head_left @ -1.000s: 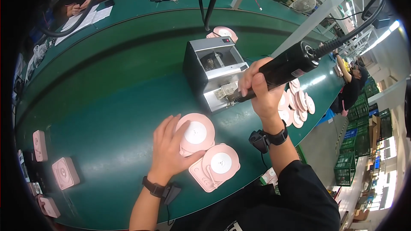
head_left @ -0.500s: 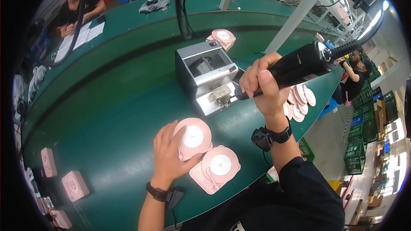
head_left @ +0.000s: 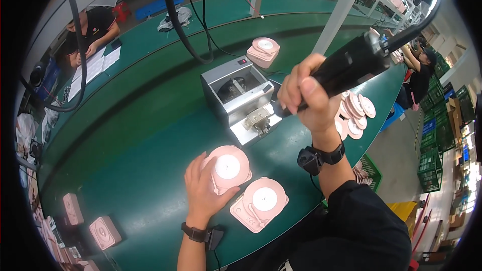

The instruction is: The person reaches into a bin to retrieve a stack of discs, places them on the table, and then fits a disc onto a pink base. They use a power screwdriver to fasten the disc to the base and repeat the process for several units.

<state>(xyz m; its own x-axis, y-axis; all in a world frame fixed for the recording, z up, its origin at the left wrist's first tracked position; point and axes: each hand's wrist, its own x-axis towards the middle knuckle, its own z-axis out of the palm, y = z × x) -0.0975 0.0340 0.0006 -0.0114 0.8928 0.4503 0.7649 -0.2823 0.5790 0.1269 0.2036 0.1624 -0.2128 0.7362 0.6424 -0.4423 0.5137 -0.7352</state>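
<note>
My right hand (head_left: 310, 89) is wrapped round a black electric screwdriver (head_left: 351, 65), holding it at a slant with its cord running off to the upper right. Its lower end is beside the front of a grey screw feeder (head_left: 240, 95); the bit itself is hard to make out. On the green bench, my left hand (head_left: 203, 188) grips a pink toy record player (head_left: 232, 163) with a white centre label, fingers along its left side and thumb at its lower edge. A second pink record player (head_left: 261, 201) lies just to the right, apart from my hand.
Another pink unit (head_left: 263, 50) stands behind the feeder. Loose pink discs (head_left: 355, 113) lie at the right, above a green crate (head_left: 370, 170). Pink housings (head_left: 104, 232) sit at the left. Black cables (head_left: 175, 20) hang overhead. A person (head_left: 93, 32) sits across the bench with papers.
The screwdriver's lower end has come up slightly away from the feeder's front. Inside the feeder the moving part has shifted. My left hand keeps its hold, while the whole view has turned a little.
</note>
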